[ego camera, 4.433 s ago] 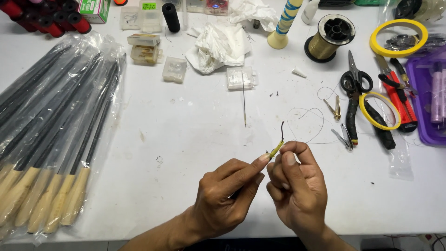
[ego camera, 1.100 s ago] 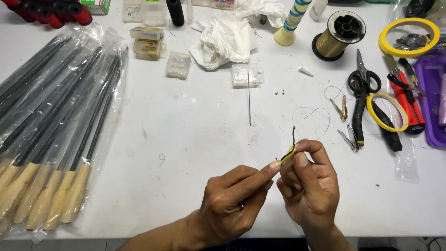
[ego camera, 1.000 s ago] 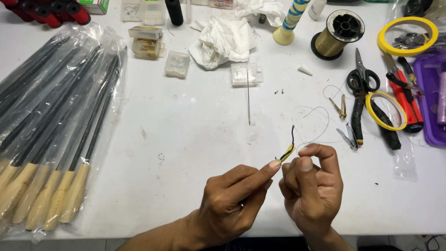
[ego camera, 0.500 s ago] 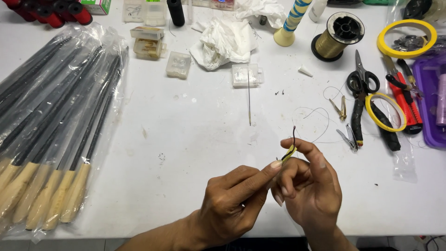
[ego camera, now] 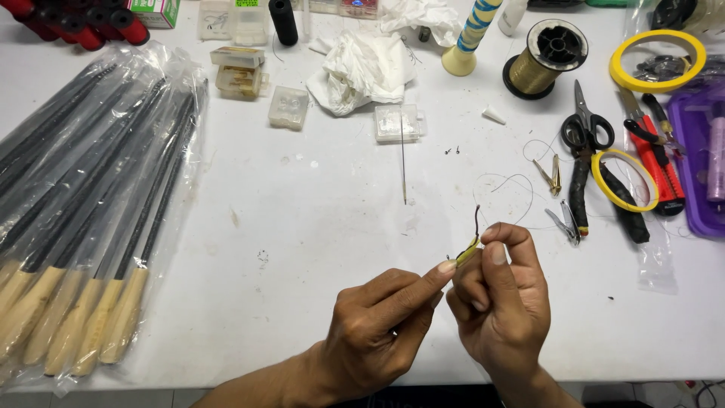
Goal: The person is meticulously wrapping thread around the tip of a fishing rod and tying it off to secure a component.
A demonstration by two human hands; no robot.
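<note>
Between both fingertips, small yellow-green lure (ego camera: 470, 249), left hand (ego camera: 381, 329), right hand (ego camera: 500, 306)

White worktop (ego camera: 317, 227). Yellow-green lure (ego camera: 468, 249) with a black tail. Black rods (ego camera: 113, 189) with tan handles. Gold spool (ego camera: 545, 57). Yellow tape rings (ego camera: 655, 57). Purple tray (ego camera: 698, 174). Blue-and-yellow striped float (ego camera: 474, 30). Black scissors (ego camera: 583, 128).

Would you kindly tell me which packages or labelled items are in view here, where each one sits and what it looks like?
Clear plastic bags: far left of the table, long, holding black rods with pale handles.
Green and white box: top left edge, rectangular carton.
Small clear plastic cases: top centre-left, stacked, yellowish contents.
Clear square case: beside the crumpled white tissue.
Clear flat bag: right, under the pliers.
No screens or signs.
</note>
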